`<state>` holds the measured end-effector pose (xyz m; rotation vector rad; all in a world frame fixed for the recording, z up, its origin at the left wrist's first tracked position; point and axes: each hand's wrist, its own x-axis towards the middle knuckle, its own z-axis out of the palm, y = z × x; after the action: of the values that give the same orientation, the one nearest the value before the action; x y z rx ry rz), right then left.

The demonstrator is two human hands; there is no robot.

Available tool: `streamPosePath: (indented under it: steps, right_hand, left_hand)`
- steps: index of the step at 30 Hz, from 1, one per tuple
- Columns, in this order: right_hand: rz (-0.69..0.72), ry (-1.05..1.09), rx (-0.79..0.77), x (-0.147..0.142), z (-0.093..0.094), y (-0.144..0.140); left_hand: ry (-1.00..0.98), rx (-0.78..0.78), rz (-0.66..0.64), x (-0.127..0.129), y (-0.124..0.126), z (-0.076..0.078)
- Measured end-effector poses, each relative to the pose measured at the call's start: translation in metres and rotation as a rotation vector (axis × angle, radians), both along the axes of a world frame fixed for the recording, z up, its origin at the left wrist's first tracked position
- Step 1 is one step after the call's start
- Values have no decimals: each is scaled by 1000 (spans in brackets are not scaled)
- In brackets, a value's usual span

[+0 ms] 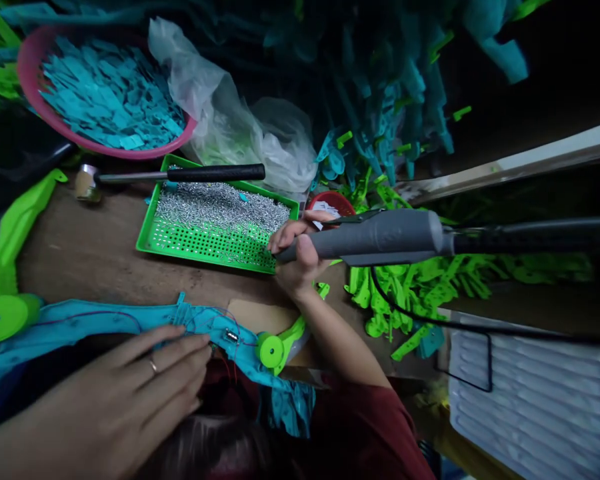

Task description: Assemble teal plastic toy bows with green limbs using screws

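Blue frame [90,317] lies at the near edge of the counter [95,243]. The left hand [135,397], fingers out straight, is over its middle. Farther back is a green tray [195,243] with tiny metal bits [220,205]. Then the right hand [300,267] holds a big gray tool [393,237].

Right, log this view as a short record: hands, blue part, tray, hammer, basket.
Left hand: open over the blue part; contact unclear
Right hand: gripping a gray tool
Blue part: long, with thin wires and a green disc near its right end
Tray: green, perforated, holding small metal pieces
Hammer: black handle over the tray's far side, head to the left
Basket: pink, full of blue pieces
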<state>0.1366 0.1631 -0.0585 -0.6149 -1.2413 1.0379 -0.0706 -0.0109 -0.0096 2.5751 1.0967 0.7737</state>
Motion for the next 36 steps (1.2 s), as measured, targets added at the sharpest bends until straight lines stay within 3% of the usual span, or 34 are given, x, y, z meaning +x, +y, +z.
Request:
streamPosePath:
  steps: [3, 8, 11, 14, 17, 19, 23, 25, 27, 30, 36]
  right_hand:
    - [-7, -82, -18, -1, -1, 0]
    - [-44, -198, -54, -1, -1, -2]
    - [-37, -155, -35, -2, -4, -1]
    - [-31, -125, -12, -7, -7, 1]
    - [-47, -116, -8, -10, 2, 0]
    - [-112, -105, -3, -3, 20, -3]
    - [-353, -164, 64, 43, 61, -18]
    - [-519, -238, 89, 74, 67, -28]
    - [-646, -276, 54, 100, 59, -36]
    - [-686, -248, -48, 122, 37, -42]
    - [-661, -173, -120, 116, 15, -41]
  left_hand:
    - [-105, -59, -107, 27, -8, -5]
    - [-105, -25, -272, 88, 7, -21]
    - [61, 64, -232, 123, 9, -37]
    - [190, 157, -163, 141, 7, -50]
    - [232, 186, -144, 140, 3, -57]
    - [237, 174, -122, 135, -1, -58]
    - [231, 193, -130, 123, -7, -60]
    - [216, 194, -153, 118, -8, -61]
    - [194, 184, -176, 116, -8, -62]
    - [159, 186, -193, 115, -5, -62]
    - [156, 171, -213, 118, 0, -61]
